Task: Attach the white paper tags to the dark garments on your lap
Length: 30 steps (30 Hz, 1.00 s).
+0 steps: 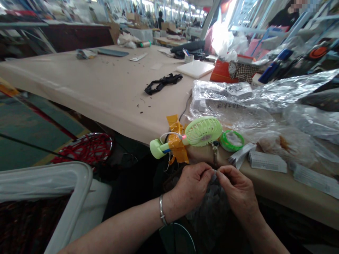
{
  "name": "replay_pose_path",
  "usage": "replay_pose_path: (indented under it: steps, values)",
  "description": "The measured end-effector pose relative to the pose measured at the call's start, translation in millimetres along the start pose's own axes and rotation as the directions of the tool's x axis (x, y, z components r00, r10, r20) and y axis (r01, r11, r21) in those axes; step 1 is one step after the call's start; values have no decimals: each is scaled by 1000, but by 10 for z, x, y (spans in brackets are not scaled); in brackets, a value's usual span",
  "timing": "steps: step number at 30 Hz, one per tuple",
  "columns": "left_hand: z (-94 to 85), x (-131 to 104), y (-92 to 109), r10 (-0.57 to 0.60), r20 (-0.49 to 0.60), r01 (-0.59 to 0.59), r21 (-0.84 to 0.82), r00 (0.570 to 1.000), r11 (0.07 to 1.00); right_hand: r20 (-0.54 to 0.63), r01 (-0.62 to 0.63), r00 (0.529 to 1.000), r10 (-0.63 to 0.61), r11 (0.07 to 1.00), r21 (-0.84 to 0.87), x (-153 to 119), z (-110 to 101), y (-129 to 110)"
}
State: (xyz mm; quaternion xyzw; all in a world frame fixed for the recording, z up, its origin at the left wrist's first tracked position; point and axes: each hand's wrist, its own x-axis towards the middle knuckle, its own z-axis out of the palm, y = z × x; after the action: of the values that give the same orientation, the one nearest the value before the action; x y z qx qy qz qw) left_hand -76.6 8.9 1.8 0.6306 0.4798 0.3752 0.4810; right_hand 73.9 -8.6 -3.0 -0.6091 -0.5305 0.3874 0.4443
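My left hand (190,183), with a metal bangle at its wrist, is closed in a pinch. Facing it, my right hand (239,190) also pinches, the fingertips of both nearly meeting below the table edge. Between them shows a small pale slip (214,174), mostly covered by the fingers; its exact kind is unclear. Just beyond the hands, a light green handheld fan (203,131) is fixed to the table edge with orange-brown tape (178,143). To its right sit a green round container (231,141) and stacks of white printed labels (268,162).
Clear plastic bags (233,98) cover the table's right side. A black strip of fabric (162,84) and a white board (195,68) lie farther back on the brown tabletop (106,84). At lower left stands a white bin (87,183), near a basket of red strips (87,148).
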Motion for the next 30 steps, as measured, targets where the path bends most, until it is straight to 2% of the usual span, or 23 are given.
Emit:
replay_pose_path:
  steps: [7, 15, 25, 28, 30]
  values:
    - [-13, 32, 17, 34, -1, -34, 26, 999, 999, -27, 132, 991, -134, 988, -82, 25, 9, -11]
    - [-9, 79, 13, 35, 5, -35, 41, 999, 999, -14, 149, 988, -152, 982, -115, 42, 7, 33]
    - [12, 111, 19, 47, -28, -45, 50, 999, 998, -84, 184, 978, -193, 977, -107, 65, 51, 5]
    - [3, 62, 24, 49, -11, -48, 32, 999, 998, -36, 194, 979, -201, 971, -141, -12, 11, 17]
    - [-5, 11, 4, 31, 5, -31, 14, 1000, 999, 16, 251, 967, -253, 945, -211, -84, -68, 29]
